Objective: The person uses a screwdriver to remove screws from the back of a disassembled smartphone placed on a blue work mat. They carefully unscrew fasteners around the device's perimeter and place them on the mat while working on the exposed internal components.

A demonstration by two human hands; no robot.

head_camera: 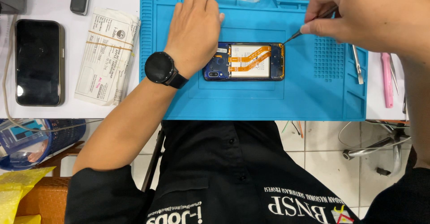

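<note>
Between both hands, opened phone [251,62].

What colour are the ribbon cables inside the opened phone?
Orange. The ribbon cables cross the opened phone on the blue mat, seen best in the head view.

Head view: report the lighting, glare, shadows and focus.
Head view: bright, even overhead light; soft shadow under the left hand on the blue mat; faint glare on the black phone; opened phone sharp; right hand slightly soft.
</note>
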